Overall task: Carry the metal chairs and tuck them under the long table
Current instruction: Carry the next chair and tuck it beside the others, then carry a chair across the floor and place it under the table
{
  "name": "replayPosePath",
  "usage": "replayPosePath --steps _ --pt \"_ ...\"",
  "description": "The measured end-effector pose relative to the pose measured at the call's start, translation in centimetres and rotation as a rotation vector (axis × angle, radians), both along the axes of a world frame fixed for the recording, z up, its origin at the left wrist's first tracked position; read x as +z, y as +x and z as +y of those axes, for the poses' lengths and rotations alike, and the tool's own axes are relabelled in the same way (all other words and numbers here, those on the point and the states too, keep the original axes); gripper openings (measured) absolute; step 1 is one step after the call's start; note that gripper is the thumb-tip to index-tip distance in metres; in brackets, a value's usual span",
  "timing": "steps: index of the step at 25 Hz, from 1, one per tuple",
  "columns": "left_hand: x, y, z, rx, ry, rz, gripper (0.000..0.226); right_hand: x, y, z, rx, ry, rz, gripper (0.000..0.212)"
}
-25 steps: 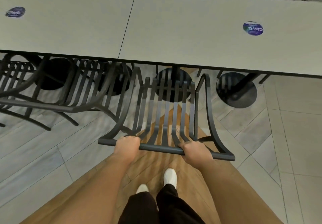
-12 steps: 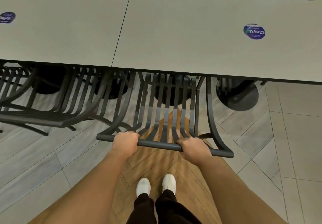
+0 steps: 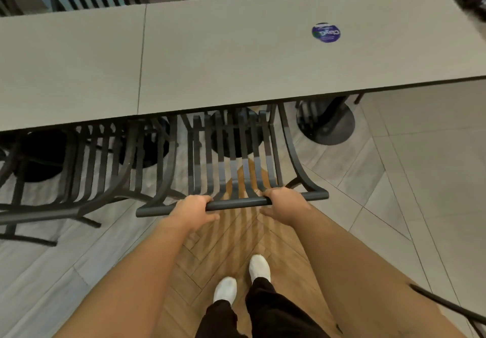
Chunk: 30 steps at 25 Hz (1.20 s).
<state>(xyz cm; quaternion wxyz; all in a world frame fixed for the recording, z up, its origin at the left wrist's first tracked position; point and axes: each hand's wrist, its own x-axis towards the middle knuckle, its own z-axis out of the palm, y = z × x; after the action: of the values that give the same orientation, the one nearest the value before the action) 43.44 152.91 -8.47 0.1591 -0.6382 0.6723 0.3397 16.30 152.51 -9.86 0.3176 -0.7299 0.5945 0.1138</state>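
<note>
I had both hands, left (image 3: 193, 210) and right (image 3: 282, 205), fingers curled round the chair (image 3: 236, 164) back rail, steering its seat squarely under the table (image 3: 236, 61).

The chair (image 3: 231, 169) is dark metal with a matt, smooth painted look; its slats catch a faint sheen near the top rail. The bench (image 3: 236, 56) has a flat grey top, matt and smooth like laminate. At its 1 o'clock corner sits a glossy blue round sticker (image 3: 326, 32). The floor (image 3: 420, 180) is pale matt tile with a warm wood-grain herringbone strip.
</note>
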Motion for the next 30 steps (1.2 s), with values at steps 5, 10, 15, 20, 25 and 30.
replayPosePath --steps 5,10,15,20,25,30 --pt "2.6 -3.6 0.7 -0.163 -0.064 0.084 0.064 3.2 -3.0 4.0 -0.326 -0.069 -0.015 0.044" --pt "4.4 -8.3 2.5 -0.448 -0.227 0.166 0.046 5.2 -5.4 10.1 -0.562 -0.059 0.031 0.044" --pt "6.0 -14.9 5.2 -0.733 -0.139 0.164 0.034 5.8 -10.3 19.5 -0.857 0.052 0.17 0.045" --pt "6.5 -22.4 6.9 -0.968 -0.084 0.146 0.038 6.8 -16.0 27.2 -1.131 0.085 0.23 0.038" --pt "7.8 -32.9 9.4 -1.212 -0.071 0.154 0.04 7.3 -21.9 33.3 -1.368 0.084 0.254 0.037" --pt "6.8 -45.1 13.3 -1.341 -0.038 0.183 0.045 8.2 -29.6 38.3 -1.501 0.065 0.352 0.035"
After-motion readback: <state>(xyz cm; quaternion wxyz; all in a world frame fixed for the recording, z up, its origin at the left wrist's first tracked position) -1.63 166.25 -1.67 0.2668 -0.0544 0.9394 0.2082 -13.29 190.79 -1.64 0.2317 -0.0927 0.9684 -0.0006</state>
